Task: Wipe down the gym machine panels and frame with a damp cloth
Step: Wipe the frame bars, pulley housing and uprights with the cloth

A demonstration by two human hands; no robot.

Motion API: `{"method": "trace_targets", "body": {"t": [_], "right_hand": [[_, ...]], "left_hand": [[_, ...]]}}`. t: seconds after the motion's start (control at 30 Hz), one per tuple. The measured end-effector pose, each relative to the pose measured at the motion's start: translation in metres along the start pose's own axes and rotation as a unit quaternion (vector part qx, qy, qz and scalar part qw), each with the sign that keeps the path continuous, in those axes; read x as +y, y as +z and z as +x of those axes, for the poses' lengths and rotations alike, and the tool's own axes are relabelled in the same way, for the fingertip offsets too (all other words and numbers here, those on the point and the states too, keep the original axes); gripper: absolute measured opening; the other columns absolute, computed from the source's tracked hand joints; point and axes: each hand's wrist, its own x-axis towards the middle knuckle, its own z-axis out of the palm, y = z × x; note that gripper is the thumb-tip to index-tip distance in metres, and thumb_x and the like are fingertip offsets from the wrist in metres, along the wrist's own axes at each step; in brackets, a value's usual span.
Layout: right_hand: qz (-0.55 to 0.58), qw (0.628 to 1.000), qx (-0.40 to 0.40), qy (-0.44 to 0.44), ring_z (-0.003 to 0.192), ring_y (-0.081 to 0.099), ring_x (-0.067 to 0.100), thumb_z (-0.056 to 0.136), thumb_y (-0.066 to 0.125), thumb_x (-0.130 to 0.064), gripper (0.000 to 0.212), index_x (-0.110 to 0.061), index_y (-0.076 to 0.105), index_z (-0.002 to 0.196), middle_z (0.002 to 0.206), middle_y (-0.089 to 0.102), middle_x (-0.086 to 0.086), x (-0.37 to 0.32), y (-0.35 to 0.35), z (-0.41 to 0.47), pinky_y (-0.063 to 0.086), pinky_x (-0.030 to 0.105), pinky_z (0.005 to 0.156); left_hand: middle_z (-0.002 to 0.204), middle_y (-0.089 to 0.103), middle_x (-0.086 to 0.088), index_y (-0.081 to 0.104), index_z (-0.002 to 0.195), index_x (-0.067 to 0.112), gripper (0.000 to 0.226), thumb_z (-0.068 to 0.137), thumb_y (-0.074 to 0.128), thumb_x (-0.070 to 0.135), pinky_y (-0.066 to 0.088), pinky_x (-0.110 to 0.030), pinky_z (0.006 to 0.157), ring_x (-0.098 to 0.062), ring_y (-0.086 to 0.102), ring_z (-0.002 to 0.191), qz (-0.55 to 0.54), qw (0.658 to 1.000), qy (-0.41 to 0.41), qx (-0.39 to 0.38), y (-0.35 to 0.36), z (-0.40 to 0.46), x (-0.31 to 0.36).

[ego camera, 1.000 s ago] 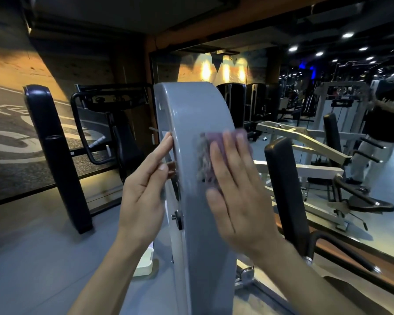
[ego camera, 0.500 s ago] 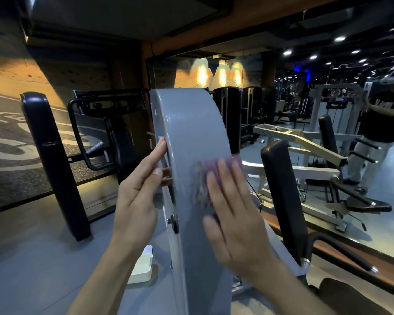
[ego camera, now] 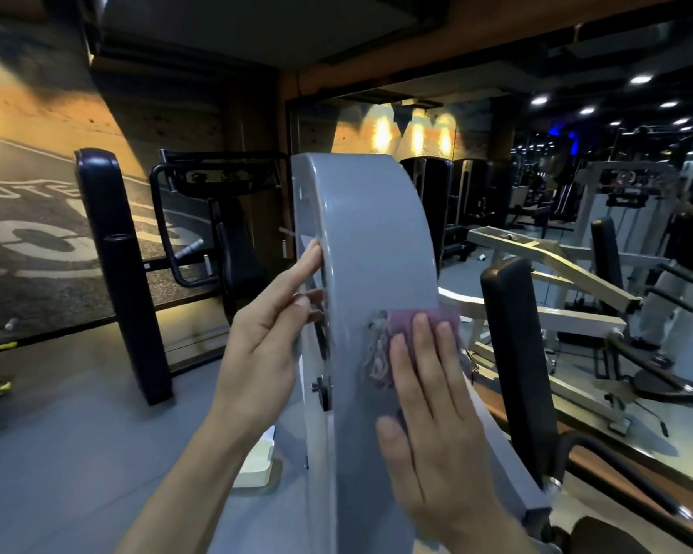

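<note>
A curved grey machine panel (ego camera: 371,241) rises in the middle of the view. My right hand (ego camera: 433,425) lies flat on it with straight fingers and presses a purple cloth (ego camera: 381,345) against the panel's face. The cloth's frayed left edge shows beside my fingers; the rest is under my palm. My left hand (ego camera: 265,345) rests on the panel's left edge, fingers straight, fingertips touching the rim.
A black padded upright (ego camera: 121,273) stands on the grey floor at left. A black seat back (ego camera: 517,353) is right of the panel, with a cream lever frame (ego camera: 553,257) behind it. A person (ego camera: 685,249) stands far right. A pale block (ego camera: 257,461) lies on the floor.
My right hand has slid the cloth down the panel's face. My left hand has stayed on the left edge.
</note>
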Motion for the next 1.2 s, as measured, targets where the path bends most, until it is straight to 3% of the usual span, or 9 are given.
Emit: {"method": "trace_targets", "body": {"t": [0.13, 0.23, 0.33, 0.53, 0.67, 0.83, 0.97, 1.07, 1.2], "right_hand": [[0.016, 0.999, 0.010, -0.033, 0.157, 0.014, 0.029, 0.109, 0.028, -0.036, 0.058, -0.005, 0.031, 0.157, 0.167, 0.025, 0.013, -0.001, -0.016, 0.074, 0.015, 0.049, 0.127], [0.007, 0.999, 0.004, -0.033, 0.158, 0.013, 0.024, 0.108, 0.030, -0.039, 0.059, -0.007, 0.032, 0.158, 0.167, 0.026, 0.011, -0.010, -0.016, 0.111, 0.016, 0.049, 0.127], [-0.007, 0.999, 0.012, -0.045, 0.158, 0.013, 0.027, 0.106, 0.038, -0.037, 0.060, -0.007, 0.031, 0.158, 0.167, 0.023, 0.013, -0.016, -0.009, 0.085, 0.014, 0.051, 0.127], [-0.090, 0.992, -0.042, -0.084, 0.156, 0.019, 0.031, 0.094, 0.054, -0.038, 0.079, -0.017, 0.022, 0.162, 0.171, 0.014, 0.007, -0.020, 0.031, -0.042, 0.017, 0.048, 0.127], [-0.051, 0.994, -0.013, -0.099, 0.157, 0.017, 0.030, 0.098, 0.051, -0.033, 0.068, -0.018, 0.028, 0.161, 0.170, 0.017, 0.008, -0.025, 0.020, 0.009, 0.014, 0.048, 0.127], [-0.039, 0.998, 0.038, -0.035, 0.157, 0.013, 0.032, 0.104, 0.045, -0.029, 0.057, -0.010, 0.036, 0.157, 0.167, 0.021, 0.016, -0.039, 0.007, 0.088, 0.016, 0.053, 0.126], [-0.057, 0.998, 0.003, -0.035, 0.158, 0.011, 0.033, 0.100, 0.048, -0.034, 0.067, -0.012, 0.030, 0.160, 0.170, 0.011, 0.014, -0.044, 0.028, 0.011, 0.010, 0.050, 0.128], [-0.084, 0.996, -0.032, -0.020, 0.156, 0.018, 0.029, 0.089, 0.056, -0.030, 0.079, -0.021, 0.026, 0.162, 0.171, 0.013, 0.007, -0.038, 0.047, -0.059, 0.017, 0.048, 0.127], [-0.075, 0.996, -0.030, -0.041, 0.157, 0.015, 0.027, 0.098, 0.047, -0.033, 0.073, -0.025, 0.017, 0.164, 0.172, 0.009, 0.005, -0.031, 0.035, -0.038, 0.016, 0.048, 0.127]], "left_hand": [[0.149, 0.059, 0.001, 0.055, 0.146, 0.011, 0.048, 0.108, 0.034, -0.007, 0.043, -0.037, 0.117, -0.019, 0.053, 0.141, 0.006, 1.000, -0.010, -0.005, -0.007, 0.005, -0.005], [0.142, 0.065, 0.003, 0.058, 0.142, 0.016, 0.047, 0.108, 0.035, -0.006, 0.050, -0.030, 0.108, -0.014, 0.063, 0.128, 0.005, 1.000, -0.015, 0.006, -0.007, 0.004, -0.003], [0.140, 0.067, 0.004, 0.060, 0.140, 0.019, 0.047, 0.108, 0.036, -0.006, 0.051, -0.021, 0.098, -0.011, 0.066, 0.123, -0.006, 1.000, -0.019, 0.009, -0.006, 0.003, -0.003], [0.147, 0.061, 0.006, 0.055, 0.146, 0.015, 0.047, 0.109, 0.033, -0.004, 0.052, -0.028, 0.105, -0.014, 0.063, 0.129, 0.000, 1.000, -0.012, 0.012, -0.004, 0.004, -0.005], [0.147, 0.061, 0.005, 0.056, 0.145, 0.012, 0.045, 0.108, 0.035, -0.004, 0.047, -0.030, 0.113, -0.013, 0.057, 0.136, -0.005, 1.000, -0.008, 0.018, -0.003, 0.003, -0.006], [0.128, 0.073, 0.003, 0.060, 0.138, 0.013, 0.042, 0.108, 0.036, -0.003, 0.051, -0.022, 0.100, -0.012, 0.065, 0.124, -0.025, 1.000, -0.013, 0.007, -0.002, 0.001, -0.001], [0.145, 0.063, 0.001, 0.053, 0.147, 0.010, 0.046, 0.108, 0.035, -0.005, 0.045, -0.034, 0.115, -0.015, 0.058, 0.135, 0.007, 1.000, -0.020, 0.001, -0.006, -0.004, -0.005], [0.146, 0.062, 0.003, 0.049, 0.151, 0.011, 0.047, 0.109, 0.034, -0.004, 0.048, -0.025, 0.108, -0.012, 0.061, 0.131, 0.009, 1.000, -0.022, 0.006, -0.001, -0.009, -0.008], [0.148, 0.061, 0.003, 0.046, 0.153, 0.012, 0.048, 0.109, 0.034, -0.003, 0.047, -0.032, 0.112, -0.015, 0.058, 0.134, 0.007, 1.000, -0.018, 0.014, 0.005, -0.011, -0.011]]}}
